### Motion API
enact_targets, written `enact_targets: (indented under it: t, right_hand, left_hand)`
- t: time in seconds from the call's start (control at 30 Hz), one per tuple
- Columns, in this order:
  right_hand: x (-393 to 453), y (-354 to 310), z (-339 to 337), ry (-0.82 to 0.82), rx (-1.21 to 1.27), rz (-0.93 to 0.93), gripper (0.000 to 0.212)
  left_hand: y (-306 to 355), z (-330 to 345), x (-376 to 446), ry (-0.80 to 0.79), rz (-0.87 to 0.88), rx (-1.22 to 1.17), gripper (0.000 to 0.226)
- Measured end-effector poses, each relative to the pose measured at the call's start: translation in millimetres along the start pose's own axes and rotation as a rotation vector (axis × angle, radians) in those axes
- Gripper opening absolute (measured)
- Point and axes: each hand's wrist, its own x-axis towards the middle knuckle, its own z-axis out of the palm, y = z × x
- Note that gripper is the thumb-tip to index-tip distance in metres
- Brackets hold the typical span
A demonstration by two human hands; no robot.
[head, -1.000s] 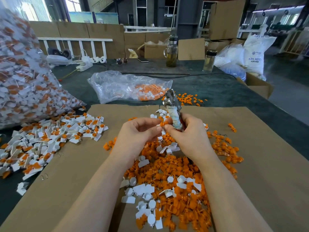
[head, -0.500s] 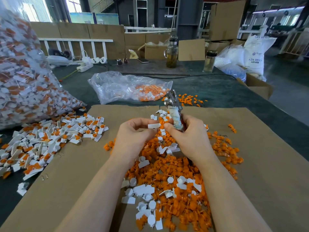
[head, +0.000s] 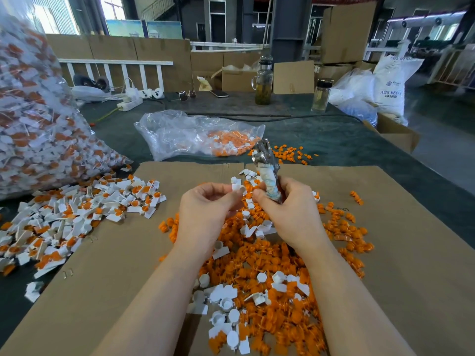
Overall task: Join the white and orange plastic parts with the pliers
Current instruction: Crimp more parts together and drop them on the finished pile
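Your left hand [head: 205, 209] pinched a white plastic part [head: 237, 187] above the orange pile [head: 270, 265], your right hand [head: 290, 214] gripped the pliers [head: 266, 168], handles mostly hidden, jaw tips blurred.

Two bare forearms, no sleeves in view up to frame edge. Left hand [head: 205, 211] and right hand [head: 290, 214]: no gloves, no rings or watch visible. Nails seemingly short and unpainted, though small in view.
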Motion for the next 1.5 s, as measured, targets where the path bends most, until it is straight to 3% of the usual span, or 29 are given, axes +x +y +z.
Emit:
enact_targets:
  t: [0.4,0.67,0.97,1.5]
  right_hand:
    - [-1.3,-1.2,-0.4,0.004,-0.031,0.033,0.009]
    - [-1.3,-0.6,4.5,0.096,-0.204,-0.024,0.013]
    - [-2.1,-3.2,5.7,0.121,-0.225,-0.045,0.012]
    - [0.4,-0.6,4.8,-0.011,-0.111,0.009,0.006]
  left_hand:
    - [5.5,2.5,-4.7,0.001,0.032,-0.02,0.006]
    - [4.2,8.1,-7.2,0.092,0.167,0.234,0.007]
    - [2.7,10.6,-9.9,0.09,0.275,0.292,0.007]
    - [0.0,9.9,-6.3,0.112,0.267,0.332,0.015]
